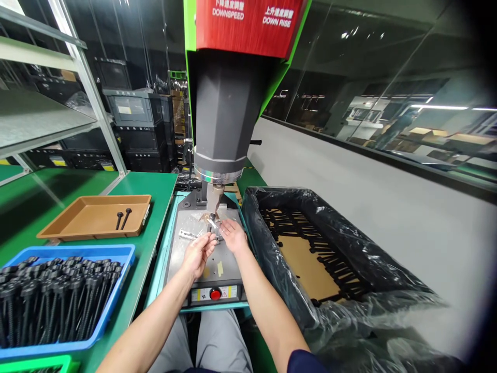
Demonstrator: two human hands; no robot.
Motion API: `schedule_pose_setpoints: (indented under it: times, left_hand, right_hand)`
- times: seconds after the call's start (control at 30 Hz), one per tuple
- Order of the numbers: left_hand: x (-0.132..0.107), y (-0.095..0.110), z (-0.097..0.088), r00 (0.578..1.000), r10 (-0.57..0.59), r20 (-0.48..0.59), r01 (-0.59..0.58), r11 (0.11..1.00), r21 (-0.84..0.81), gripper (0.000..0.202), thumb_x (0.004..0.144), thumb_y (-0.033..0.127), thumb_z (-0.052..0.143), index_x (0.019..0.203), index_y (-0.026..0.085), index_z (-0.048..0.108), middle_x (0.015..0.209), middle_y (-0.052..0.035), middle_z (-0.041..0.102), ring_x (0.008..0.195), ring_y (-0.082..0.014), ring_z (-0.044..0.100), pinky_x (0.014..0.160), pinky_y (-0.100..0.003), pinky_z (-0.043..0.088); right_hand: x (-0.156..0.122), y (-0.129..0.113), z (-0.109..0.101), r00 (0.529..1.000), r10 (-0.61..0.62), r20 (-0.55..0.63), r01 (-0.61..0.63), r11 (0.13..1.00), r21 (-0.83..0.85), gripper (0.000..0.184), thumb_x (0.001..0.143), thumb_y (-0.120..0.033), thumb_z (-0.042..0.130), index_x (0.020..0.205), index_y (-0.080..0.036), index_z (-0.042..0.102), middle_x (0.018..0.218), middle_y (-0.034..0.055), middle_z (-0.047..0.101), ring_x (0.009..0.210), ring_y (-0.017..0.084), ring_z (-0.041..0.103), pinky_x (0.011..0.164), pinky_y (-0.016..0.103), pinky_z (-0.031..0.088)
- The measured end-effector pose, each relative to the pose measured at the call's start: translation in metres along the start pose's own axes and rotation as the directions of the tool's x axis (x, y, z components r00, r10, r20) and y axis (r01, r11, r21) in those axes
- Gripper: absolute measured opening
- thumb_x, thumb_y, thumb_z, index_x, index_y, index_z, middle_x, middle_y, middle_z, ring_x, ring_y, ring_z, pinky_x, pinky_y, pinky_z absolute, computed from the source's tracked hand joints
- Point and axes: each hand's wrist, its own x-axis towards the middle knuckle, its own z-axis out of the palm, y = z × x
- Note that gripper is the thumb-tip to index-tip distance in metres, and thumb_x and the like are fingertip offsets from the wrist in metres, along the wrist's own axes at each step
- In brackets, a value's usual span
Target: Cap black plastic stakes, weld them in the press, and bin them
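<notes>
Below the tip of the press head, a black bolt-like part stands at the metal fixture. My left hand is closed, thumb and fingers pinched around the part's lower end. On the other side of the fixture, my right hand is open, palm turned up and fingers stretched towards the part. Whether its fingertips touch the part I cannot tell. Both hands are over the press's grey base plate, which has a red button on its front.
To the left, a blue bin holds many black bolt-like parts. Behind it, a brown tray carries two more. At right stands a box lined with black plastic, with rows of such parts on cardboard. A green bin shows at lower left.
</notes>
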Motion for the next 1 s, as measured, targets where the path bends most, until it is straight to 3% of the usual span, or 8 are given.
schedule_pose_setpoints:
  times: [0.1,0.13,0.2,0.3,0.4,0.7,1.0]
  left_hand:
    - [0.0,0.0,0.0,1.0,-0.002,0.002,0.002,1.0,0.017,0.019,0.082,0.014,0.063,0.101,0.01,0.066,0.104,-0.0137,0.071,0.076,-0.0131,0.07,0.065,-0.019,0.057]
    - [-0.001,0.001,0.0,1.0,-0.002,0.002,0.002,1.0,0.022,0.019,0.082,0.015,0.063,0.1,0.01,0.066,0.104,-0.0136,0.072,0.075,-0.0131,0.07,0.065,-0.019,0.057]
    - [-0.001,0.001,0.001,1.0,-0.002,-0.002,0.002,1.0,0.031,0.018,0.082,0.015,0.064,0.099,0.01,0.066,0.103,-0.0136,0.072,0.075,-0.013,0.07,0.065,-0.019,0.057]
    - [-0.002,0.0,0.002,1.0,0.002,-0.004,-0.001,0.999,0.044,0.018,0.081,0.015,0.065,0.098,0.01,0.067,0.102,-0.0136,0.072,0.075,-0.0129,0.07,0.066,-0.02,0.057]
    - [-0.002,-0.002,0.002,1.0,0.002,-0.001,-0.002,0.999,0.054,0.019,0.081,0.016,0.066,0.099,0.011,0.067,0.103,-0.0134,0.072,0.076,-0.0126,0.07,0.067,-0.019,0.056]
    - [0.0,-0.004,-0.004,1.0,0.004,-0.001,-0.004,0.997,0.073,0.02,0.083,0.017,0.065,0.101,0.011,0.066,0.108,-0.0136,0.07,0.077,-0.012,0.07,0.066,-0.019,0.056]
    - [-0.004,-0.005,-0.009,1.0,-0.014,0.0,0.014,0.996,0.089,0.025,0.078,0.021,0.071,0.1,0.013,0.065,0.112,-0.0132,0.069,0.08,-0.0125,0.069,0.069,-0.02,0.056]
  right_hand:
    - [-0.006,-0.016,-0.013,0.997,0.081,0.007,-0.08,0.976,0.203,0.054,0.093,-0.06,0.025,0.096,-0.02,0.061,0.097,0.0117,0.07,0.095,0.024,0.067,0.077,0.043,0.056]
    - [-0.008,-0.021,-0.017,0.997,0.075,0.015,-0.076,0.971,0.226,0.06,0.091,-0.067,0.023,0.097,-0.02,0.06,0.098,0.0128,0.069,0.095,0.026,0.067,0.076,0.043,0.057]
    - [-0.011,-0.028,-0.023,0.998,0.06,0.016,-0.062,0.98,0.189,0.058,0.086,-0.071,0.035,0.096,-0.019,0.058,0.095,0.0129,0.069,0.091,0.026,0.068,0.073,0.042,0.058]
    - [-0.012,-0.03,-0.026,0.998,-0.053,-0.035,0.053,0.999,-0.005,0.034,0.077,-0.044,0.071,0.096,-0.02,0.055,0.081,0.0059,0.069,0.076,0.02,0.069,0.065,0.032,0.057]
    - [-0.01,-0.025,-0.028,0.975,-0.209,-0.074,0.196,0.969,-0.149,0.045,0.063,-0.018,0.08,0.1,-0.022,0.054,0.074,-0.0008,0.068,0.063,0.014,0.065,0.056,0.023,0.054]
    - [-0.008,-0.015,-0.036,0.968,-0.237,-0.088,0.215,0.955,-0.205,0.042,0.062,-0.024,0.081,0.096,-0.021,0.056,0.072,0.0001,0.069,0.06,0.014,0.065,0.051,0.023,0.053]
    - [-0.006,-0.014,-0.042,0.965,-0.224,-0.133,0.186,0.95,-0.253,0.035,0.067,-0.039,0.078,0.092,-0.022,0.058,0.079,0.0039,0.071,0.067,0.018,0.068,0.059,0.029,0.055]
